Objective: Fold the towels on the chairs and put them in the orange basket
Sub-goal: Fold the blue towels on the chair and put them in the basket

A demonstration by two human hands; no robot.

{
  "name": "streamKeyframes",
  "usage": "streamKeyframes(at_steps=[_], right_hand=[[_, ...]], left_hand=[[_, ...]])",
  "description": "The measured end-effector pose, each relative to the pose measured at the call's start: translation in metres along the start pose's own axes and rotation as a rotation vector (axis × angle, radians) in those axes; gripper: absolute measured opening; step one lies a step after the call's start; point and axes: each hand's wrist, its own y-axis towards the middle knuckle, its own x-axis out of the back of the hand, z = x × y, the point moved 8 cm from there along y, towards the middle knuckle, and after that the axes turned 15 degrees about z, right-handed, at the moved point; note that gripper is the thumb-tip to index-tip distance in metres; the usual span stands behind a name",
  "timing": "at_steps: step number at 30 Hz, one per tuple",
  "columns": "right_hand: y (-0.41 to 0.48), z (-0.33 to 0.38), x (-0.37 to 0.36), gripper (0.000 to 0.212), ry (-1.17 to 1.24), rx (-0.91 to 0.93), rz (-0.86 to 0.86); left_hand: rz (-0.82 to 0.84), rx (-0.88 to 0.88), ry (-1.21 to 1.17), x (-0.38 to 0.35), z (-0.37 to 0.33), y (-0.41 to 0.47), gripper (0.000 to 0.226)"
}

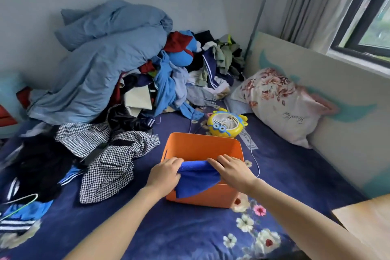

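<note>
On your bed (pixel 190 234), with its dark floral sheet, the basket (pixel 202 148) stands open. The towel (pixel 196 179) is stretched across its near rim, with a corner hanging down the front wall. Your left hand (pixel 164 173) curls its fingers round the towel's left end. Your right hand (pixel 232 172) lies on the right end with fingers nearly straight and thumb hidden, so you can't tell if it grips. A fan (pixel 224 123) sits just behind the basket, and clothes (pixel 109 154) are piled to the left.
</note>
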Motion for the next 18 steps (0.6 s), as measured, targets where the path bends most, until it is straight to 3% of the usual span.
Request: streamKeyframes(at_steps=[4, 12, 18], right_hand=[[0.034, -0.063, -0.034, 0.083, 0.072, -0.029, 0.018], [0.08, -0.112, -0.124, 0.082, 0.274, -0.044, 0.141], [0.094, -0.109, -0.19, 0.049, 0.506, -0.039, 0.268]], left_hand=[[-0.01, 0.018, 0.032, 0.014, -0.003, 0.077, 0.042], [0.19, 0.146, 0.053, -0.018, 0.024, 0.17, 0.044], [0.419, 0.244, 0.006, -0.064, 0.048, 0.202, 0.043]])
